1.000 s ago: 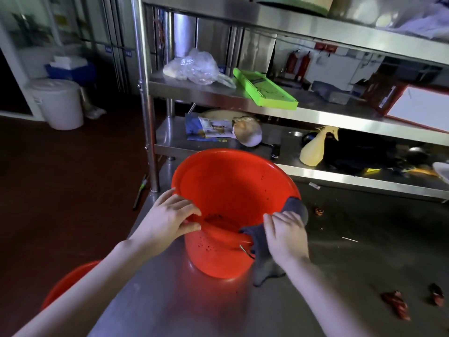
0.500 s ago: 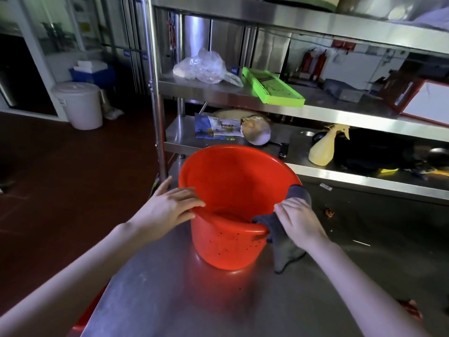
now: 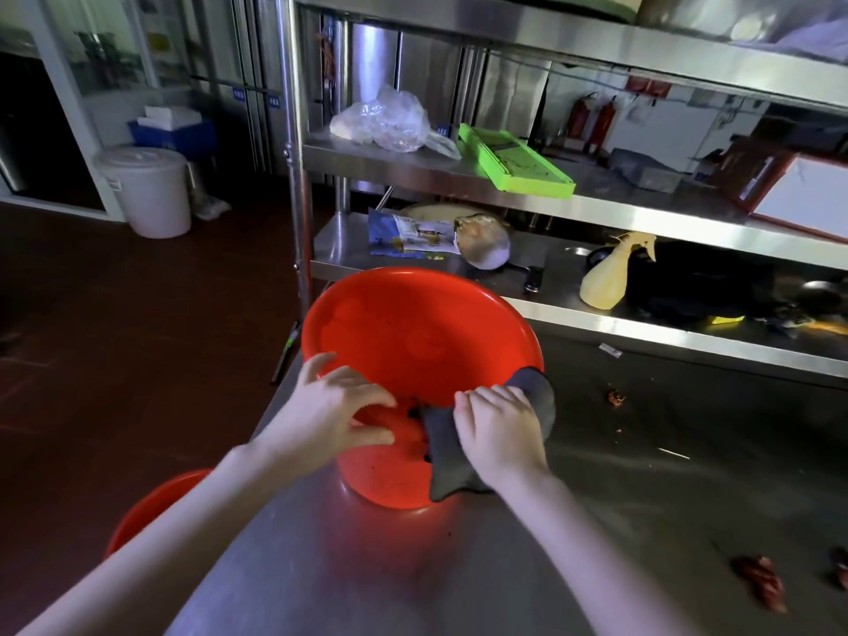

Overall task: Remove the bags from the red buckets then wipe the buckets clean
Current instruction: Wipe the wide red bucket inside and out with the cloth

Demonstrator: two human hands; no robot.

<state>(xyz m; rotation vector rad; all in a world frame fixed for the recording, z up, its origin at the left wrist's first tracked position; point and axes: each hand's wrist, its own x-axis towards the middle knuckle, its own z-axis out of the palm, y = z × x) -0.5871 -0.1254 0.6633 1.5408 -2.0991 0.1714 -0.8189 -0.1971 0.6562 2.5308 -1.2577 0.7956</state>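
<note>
A red bucket stands on the steel table, tipped toward me, with no bag in it. My left hand rests on its near rim with fingers spread over the edge. My right hand presses a dark grey cloth against the near right rim; the cloth drapes over the rim and down the outer wall. Dark specks dot the bucket's outer wall. A second red bucket sits below the table's left edge, mostly hidden by my left arm.
A steel shelf rack rises behind the bucket, holding a clear plastic bag, a green tray and a yellow spray bottle. Red scraps lie on the table at right. A white lidded bin stands on the floor at left.
My right hand has slid the cloth leftward along the near rim, closer to my left hand. My left hand has shifted on the rim with fingers spread wider. The bucket sits slightly further from me.
</note>
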